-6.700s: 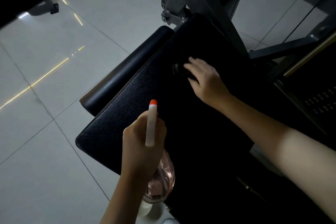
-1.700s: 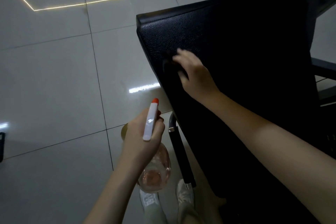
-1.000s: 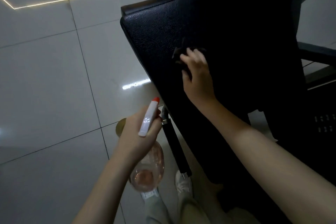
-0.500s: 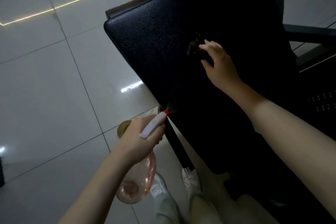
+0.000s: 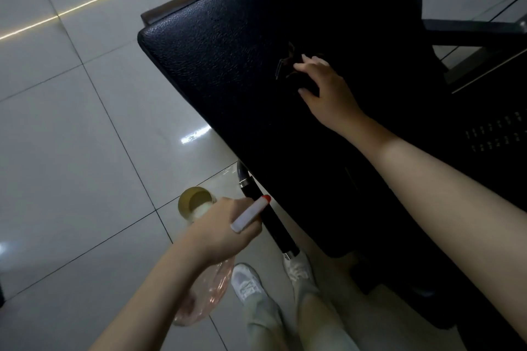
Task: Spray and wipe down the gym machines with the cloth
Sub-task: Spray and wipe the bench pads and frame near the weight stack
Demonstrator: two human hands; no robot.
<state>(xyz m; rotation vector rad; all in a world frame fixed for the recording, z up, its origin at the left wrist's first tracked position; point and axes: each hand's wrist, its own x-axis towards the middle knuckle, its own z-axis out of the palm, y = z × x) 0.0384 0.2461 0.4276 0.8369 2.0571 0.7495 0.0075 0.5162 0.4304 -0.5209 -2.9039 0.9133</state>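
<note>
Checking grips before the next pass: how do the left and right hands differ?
The left hand grips the bottle, low over the floor; the right hand holds the cloth on the pad. The left hand is fisted; the right hand's thumb spreads out. Both hold a tool.

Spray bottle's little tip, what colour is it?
Orange-red tip on the white spray nozzle, seen best in the head view.

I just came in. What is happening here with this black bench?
A person is cleaning the black pad. The left hand grips a spray bottle, with its orange-tipped nozzle aimed toward the pad's near edge. The right hand holds a dark cloth against the pad's top, placed to wipe. No spray mist is visible.
</note>
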